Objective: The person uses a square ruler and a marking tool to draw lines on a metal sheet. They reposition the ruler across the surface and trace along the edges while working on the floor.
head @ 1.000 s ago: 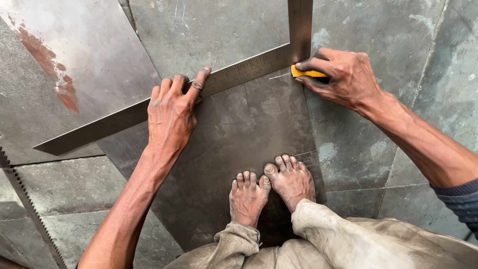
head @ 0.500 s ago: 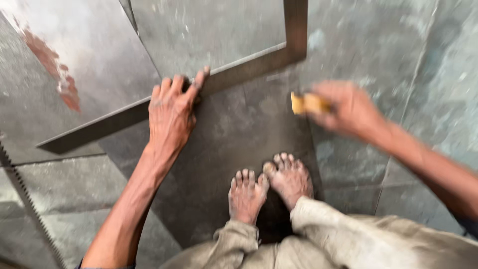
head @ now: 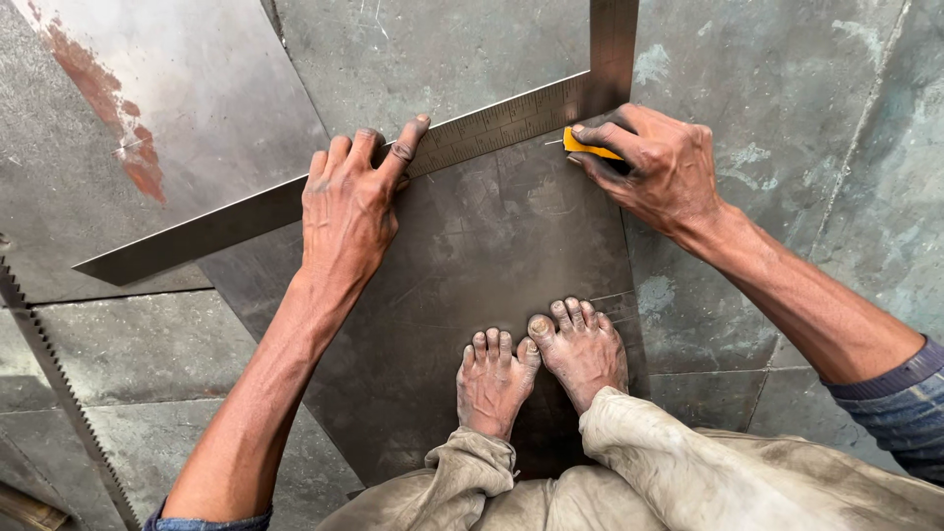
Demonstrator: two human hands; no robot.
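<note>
On the stone floor [head: 787, 79], the left hand [head: 346, 211] pressed flat on the steel square [head: 492, 123]; the right hand [head: 661, 167] gripped a yellow marker [head: 588, 147].

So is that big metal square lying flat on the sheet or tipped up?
Flat. The metal square lies flush on the dark metal sheet, with the left hand pressing its long arm down; no gap shows beneath it.

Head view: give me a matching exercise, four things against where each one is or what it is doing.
1. left hand
2. right hand
3. bare feet
4. saw blade

a. lying along the left edge of the view
b. standing on the dark metal sheet
c. pressing on the steel square
d. holding a yellow marker at the square's inner corner

Pairs: 1-c, 2-d, 3-b, 4-a
</note>
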